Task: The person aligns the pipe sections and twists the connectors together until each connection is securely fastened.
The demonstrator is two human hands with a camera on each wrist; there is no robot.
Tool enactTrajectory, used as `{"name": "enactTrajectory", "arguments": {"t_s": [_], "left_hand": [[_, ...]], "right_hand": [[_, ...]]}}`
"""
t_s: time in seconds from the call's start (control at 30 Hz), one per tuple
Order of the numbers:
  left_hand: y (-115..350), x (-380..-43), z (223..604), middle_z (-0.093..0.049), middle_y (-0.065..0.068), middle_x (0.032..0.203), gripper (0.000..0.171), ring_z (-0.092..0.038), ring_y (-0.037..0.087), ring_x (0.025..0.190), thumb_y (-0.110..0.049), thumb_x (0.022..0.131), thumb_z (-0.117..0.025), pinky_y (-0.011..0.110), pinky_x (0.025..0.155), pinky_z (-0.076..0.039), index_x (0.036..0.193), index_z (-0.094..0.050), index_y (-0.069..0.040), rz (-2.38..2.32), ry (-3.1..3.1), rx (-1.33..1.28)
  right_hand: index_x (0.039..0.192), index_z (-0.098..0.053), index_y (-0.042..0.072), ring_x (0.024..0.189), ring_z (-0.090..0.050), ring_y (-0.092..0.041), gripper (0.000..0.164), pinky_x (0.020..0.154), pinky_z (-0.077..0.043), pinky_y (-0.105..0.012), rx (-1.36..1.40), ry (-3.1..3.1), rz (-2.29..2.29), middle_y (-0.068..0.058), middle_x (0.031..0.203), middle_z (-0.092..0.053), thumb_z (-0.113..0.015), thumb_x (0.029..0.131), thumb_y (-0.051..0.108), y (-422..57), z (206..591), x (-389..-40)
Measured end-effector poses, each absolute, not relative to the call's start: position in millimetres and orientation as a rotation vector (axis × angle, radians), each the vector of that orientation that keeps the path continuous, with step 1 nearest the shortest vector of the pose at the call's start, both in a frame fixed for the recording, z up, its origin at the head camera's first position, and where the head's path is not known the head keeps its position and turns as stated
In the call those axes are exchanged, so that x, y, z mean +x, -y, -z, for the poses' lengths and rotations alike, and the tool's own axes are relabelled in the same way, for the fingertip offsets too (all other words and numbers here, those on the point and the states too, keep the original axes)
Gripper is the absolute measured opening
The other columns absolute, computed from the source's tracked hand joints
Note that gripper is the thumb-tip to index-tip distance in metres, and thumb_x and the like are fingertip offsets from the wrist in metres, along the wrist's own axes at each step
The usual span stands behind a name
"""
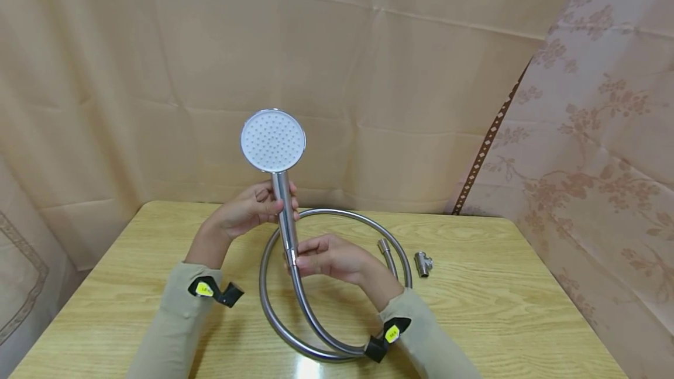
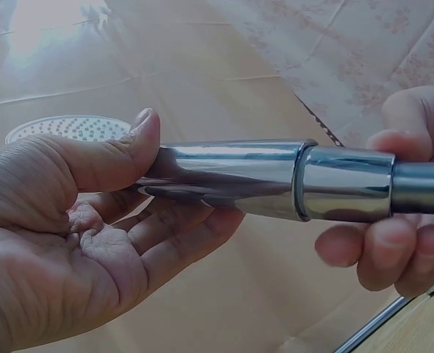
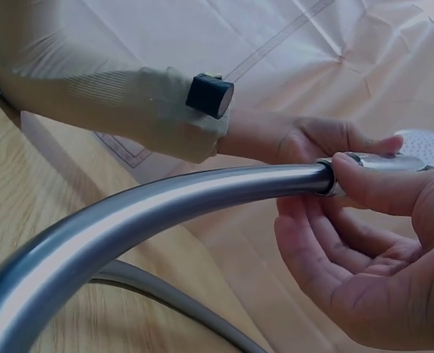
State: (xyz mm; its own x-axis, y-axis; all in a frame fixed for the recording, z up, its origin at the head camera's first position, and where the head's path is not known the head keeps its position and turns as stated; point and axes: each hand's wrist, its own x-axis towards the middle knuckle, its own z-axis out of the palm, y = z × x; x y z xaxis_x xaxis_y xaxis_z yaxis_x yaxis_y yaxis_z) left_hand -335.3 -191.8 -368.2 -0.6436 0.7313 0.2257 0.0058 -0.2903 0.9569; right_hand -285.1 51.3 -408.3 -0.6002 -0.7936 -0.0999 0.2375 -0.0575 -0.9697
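A chrome shower head with a round white nozzle face is held up over the table, its handle slanting down to the right. My left hand grips the middle of that handle, thumb in front and fingers behind. At the handle's lower end, my right hand pinches the shiny hose connector between thumb and fingers. The connector meets the handle end with a thin dark seam between them. From it the grey metal shower hose curves down and loops on the table.
The hose's other end fitting lies behind my right wrist. A small chrome tee fitting stands to its right on the wooden table. A beige curtain hangs along the table's back edge, with a floral cloth at the right.
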Motion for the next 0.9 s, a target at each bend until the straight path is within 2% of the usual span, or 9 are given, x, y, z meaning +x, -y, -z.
{"name": "enactTrajectory", "arguments": {"t_s": [0.07, 0.17, 0.33, 0.43, 0.63, 0.9], "left_hand": [[192, -336, 368, -0.068, -0.002, 0.107, 0.022, -0.073, 0.014, 0.102, -0.008, 0.103, -0.058, 0.033, 0.09, -0.059, 0.124, -0.051, -0.011, -1.984, -1.473, 0.926], [193, -337, 369, -0.068, -0.002, 0.108, 0.024, -0.073, 0.014, 0.102, -0.008, 0.103, -0.058, 0.033, 0.09, -0.059, 0.125, -0.049, -0.008, -1.985, -1.47, 0.93], [193, -338, 371, -0.068, -0.002, 0.108, 0.025, -0.073, 0.015, 0.103, -0.01, 0.103, -0.059, 0.034, 0.091, -0.059, 0.125, -0.049, -0.008, -1.979, -1.476, 0.928], [193, -339, 371, -0.068, -0.002, 0.108, 0.024, -0.072, 0.016, 0.103, -0.011, 0.103, -0.06, 0.035, 0.091, -0.059, 0.125, -0.05, -0.01, -1.974, -1.484, 0.929], [194, -340, 370, -0.068, -0.001, 0.108, 0.024, -0.072, 0.017, 0.104, -0.01, 0.103, -0.059, 0.035, 0.091, -0.059, 0.125, -0.049, -0.01, -1.966, -1.49, 0.928], [194, -340, 371, -0.067, -0.001, 0.108, 0.026, -0.072, 0.016, 0.103, -0.01, 0.103, -0.059, 0.036, 0.091, -0.059, 0.126, -0.048, -0.007, -1.964, -1.488, 0.934]], "right_hand": [[0.126, -0.057, -0.016, 0.099, -0.071, -0.011, 0.03, 0.099, -0.056, -0.033, -0.586, -1.498, 1.774, 0.003, 0.1, -0.076, -0.056, 0.098, -0.005, -51, 406, -284], [0.116, -0.065, -0.002, 0.093, -0.071, -0.01, 0.022, 0.093, -0.058, -0.031, -0.529, -1.555, 1.829, 0.002, 0.095, -0.075, -0.06, 0.095, -0.005, -48, 404, -280], [0.107, -0.067, 0.002, 0.085, -0.07, -0.009, 0.016, 0.086, -0.059, -0.029, -0.465, -1.654, 1.86, 0.003, 0.09, -0.074, -0.068, 0.091, -0.001, -41, 403, -275], [0.106, -0.068, 0.001, 0.083, -0.07, -0.008, 0.015, 0.084, -0.059, -0.027, -0.437, -1.688, 1.864, 0.002, 0.087, -0.074, -0.071, 0.091, 0.0, -39, 402, -273], [0.11, -0.067, -0.008, 0.083, -0.07, -0.008, 0.018, 0.085, -0.059, -0.028, -0.458, -1.677, 1.866, 0.005, 0.087, -0.074, -0.065, 0.092, -0.006, -41, 404, -275], [0.112, -0.068, -0.007, 0.086, -0.071, -0.008, 0.021, 0.086, -0.059, -0.028, -0.5, -1.596, 1.873, 0.004, 0.089, -0.075, -0.061, 0.093, -0.009, -43, 406, -279]]}}
